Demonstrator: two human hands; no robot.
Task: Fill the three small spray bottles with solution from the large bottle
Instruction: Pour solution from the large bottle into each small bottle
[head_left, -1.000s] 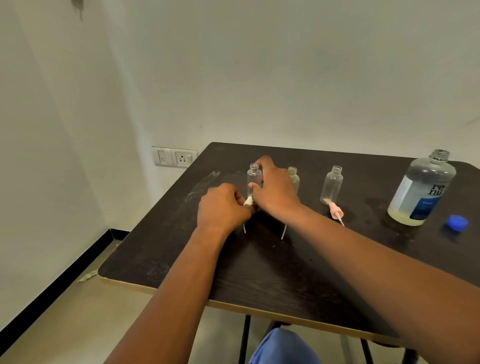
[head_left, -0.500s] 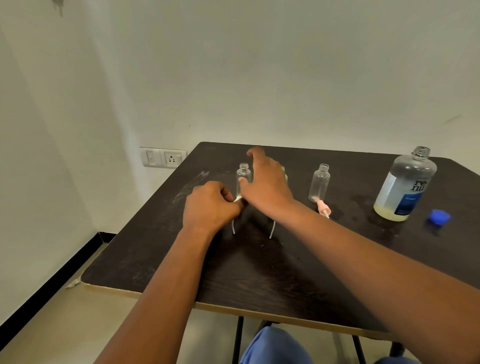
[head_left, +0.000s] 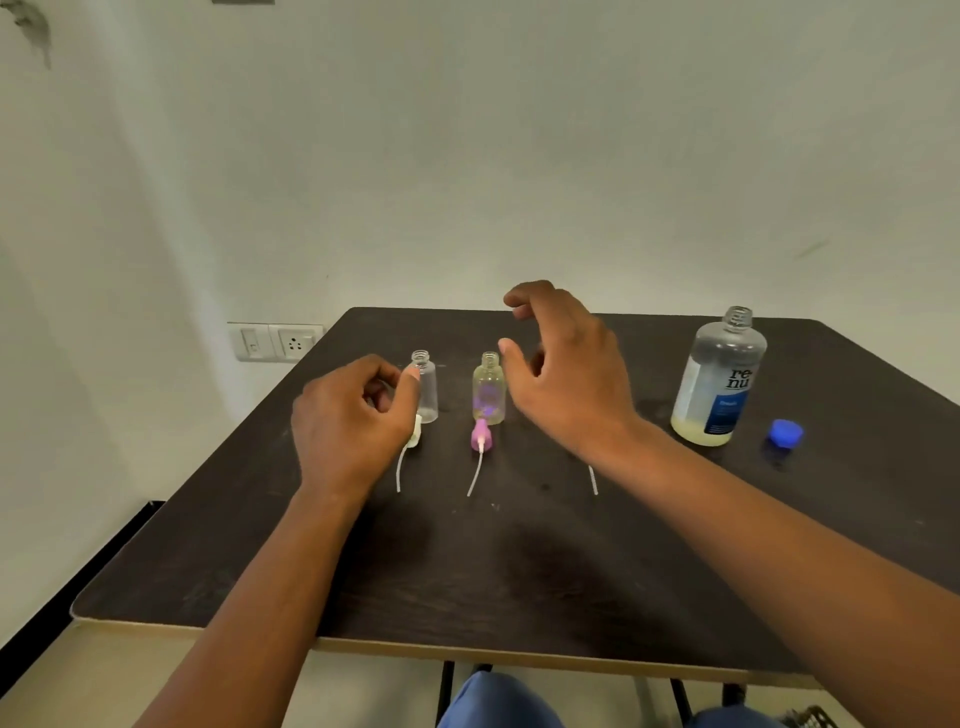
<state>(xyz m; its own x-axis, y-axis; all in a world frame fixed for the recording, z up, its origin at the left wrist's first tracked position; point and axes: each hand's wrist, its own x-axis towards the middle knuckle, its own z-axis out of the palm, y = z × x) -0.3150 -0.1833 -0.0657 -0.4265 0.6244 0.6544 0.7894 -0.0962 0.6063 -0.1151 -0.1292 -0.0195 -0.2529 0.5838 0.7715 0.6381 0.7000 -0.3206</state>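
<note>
My left hand (head_left: 348, 426) hangs loosely curled, gripping nothing, beside the clear small bottle (head_left: 426, 387), right hand (head_left: 566, 379) spread open above the tabletop (head_left: 519, 561) next to the yellowish small bottle (head_left: 488, 389), third one hidden, large bottle (head_left: 719, 379) uncapped at far right.

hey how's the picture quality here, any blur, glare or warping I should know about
Head view: mostly sharp, soft even light. Wide-angle warping bends the table edges and the wall corner. Right hand slightly motion-blurred. The middle small bottle shows a purple tint. Faint sheen on the large bottle; hands cast weak shadows.
</note>
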